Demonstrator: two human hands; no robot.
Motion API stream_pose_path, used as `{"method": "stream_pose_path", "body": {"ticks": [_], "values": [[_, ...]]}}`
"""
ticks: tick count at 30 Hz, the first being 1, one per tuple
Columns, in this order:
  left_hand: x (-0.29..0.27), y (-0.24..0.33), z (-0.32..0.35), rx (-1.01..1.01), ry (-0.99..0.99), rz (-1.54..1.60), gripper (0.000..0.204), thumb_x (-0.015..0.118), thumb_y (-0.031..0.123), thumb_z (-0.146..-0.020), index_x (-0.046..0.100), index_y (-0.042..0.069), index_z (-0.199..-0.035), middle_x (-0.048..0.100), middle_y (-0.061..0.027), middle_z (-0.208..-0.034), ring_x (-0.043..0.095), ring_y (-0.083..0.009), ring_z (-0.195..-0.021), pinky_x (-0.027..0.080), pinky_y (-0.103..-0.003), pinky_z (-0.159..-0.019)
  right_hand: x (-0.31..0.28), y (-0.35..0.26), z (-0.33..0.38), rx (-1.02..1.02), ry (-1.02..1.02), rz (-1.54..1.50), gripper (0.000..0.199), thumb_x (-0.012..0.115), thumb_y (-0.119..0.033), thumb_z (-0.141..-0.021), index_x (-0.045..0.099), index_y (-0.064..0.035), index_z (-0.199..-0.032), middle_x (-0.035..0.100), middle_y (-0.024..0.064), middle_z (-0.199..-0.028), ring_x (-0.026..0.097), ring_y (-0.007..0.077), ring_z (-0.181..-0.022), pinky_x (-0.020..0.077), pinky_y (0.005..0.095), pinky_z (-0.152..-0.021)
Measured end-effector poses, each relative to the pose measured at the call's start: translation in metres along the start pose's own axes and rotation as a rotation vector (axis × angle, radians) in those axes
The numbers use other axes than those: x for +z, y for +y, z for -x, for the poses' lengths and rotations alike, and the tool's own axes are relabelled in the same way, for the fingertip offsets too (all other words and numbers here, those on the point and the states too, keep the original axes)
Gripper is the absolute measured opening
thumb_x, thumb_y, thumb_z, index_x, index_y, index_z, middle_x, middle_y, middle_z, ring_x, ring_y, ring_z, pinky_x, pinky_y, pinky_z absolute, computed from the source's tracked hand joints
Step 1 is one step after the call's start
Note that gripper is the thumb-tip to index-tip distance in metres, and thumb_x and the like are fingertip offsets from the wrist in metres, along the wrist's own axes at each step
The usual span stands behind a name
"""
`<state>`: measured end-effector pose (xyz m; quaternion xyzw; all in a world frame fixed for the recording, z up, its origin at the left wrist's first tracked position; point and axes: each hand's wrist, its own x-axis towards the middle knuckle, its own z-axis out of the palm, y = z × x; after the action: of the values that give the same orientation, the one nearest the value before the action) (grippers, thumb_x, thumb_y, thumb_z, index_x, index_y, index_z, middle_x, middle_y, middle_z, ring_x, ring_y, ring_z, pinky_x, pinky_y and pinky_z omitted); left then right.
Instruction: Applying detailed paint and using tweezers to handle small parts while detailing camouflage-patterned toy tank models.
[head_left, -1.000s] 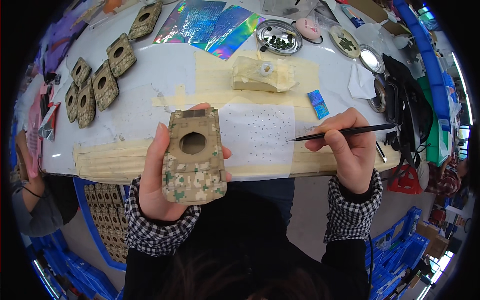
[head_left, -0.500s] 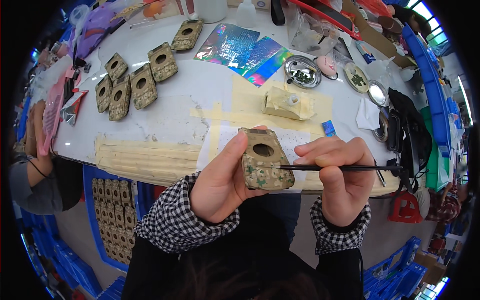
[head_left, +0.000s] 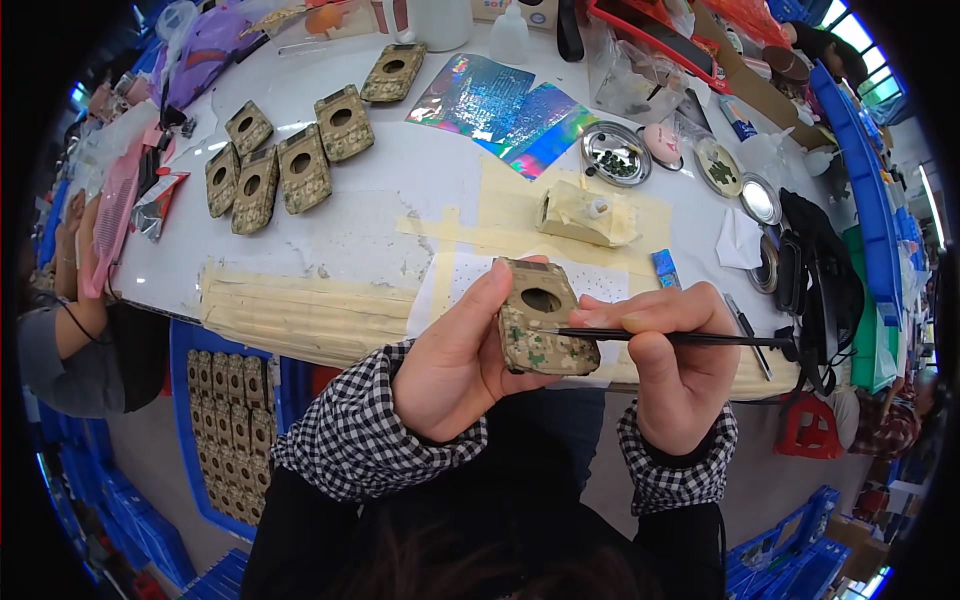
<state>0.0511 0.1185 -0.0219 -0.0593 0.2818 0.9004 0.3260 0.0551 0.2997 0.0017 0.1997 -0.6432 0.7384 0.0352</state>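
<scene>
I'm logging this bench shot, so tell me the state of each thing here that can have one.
Left hand: closed around the camouflage block.
Camouflage block: held up, hole facing the camera.
Right hand: fingers pinching the black tool.
Black tool: level, tip on the block's face.
Blocks on the table: lying flat, holes up.
Round metal dish: open, holding dark bits.

Head view, looking down, close over table (head_left: 400, 190)
</scene>
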Motion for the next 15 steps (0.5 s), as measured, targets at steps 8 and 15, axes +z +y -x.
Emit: {"method": "stream_pose_path", "body": {"ticks": [8,15], "values": [[-0.0014,0.0011,-0.0002,-0.001,0.008,-0.010,0.052,0.025,0.046,-0.099,0.036,0.009,-0.134,0.054,-0.0100,-0.120,0.059,-0.0195,-0.105,0.053,-0.033,-0.085,0.0008,-0.0003,-0.0002,-0.004,0.004,0.039,0.007,0.060,-0.001,-0.087,0.055,0.0023,-0.090,0.063,0.0136,-0.092,0.063,0.0208,-0.092,0.0481,0.0381,-0.092],[-0.0003,0.0021,0.0004,-0.008,0.011,0.008,0.052,0.025,0.046,-0.099,0.035,0.009,-0.134,0.054,-0.0102,-0.120,0.059,-0.0187,-0.103,0.053,-0.032,-0.083,0.0010,0.0011,-0.0001,-0.031,-0.015,0.180,0.021,0.056,-0.019,-0.092,0.045,-0.0003,-0.091,0.063,0.0193,-0.087,0.065,0.0284,-0.087,0.0484,0.0454,-0.090]]}}
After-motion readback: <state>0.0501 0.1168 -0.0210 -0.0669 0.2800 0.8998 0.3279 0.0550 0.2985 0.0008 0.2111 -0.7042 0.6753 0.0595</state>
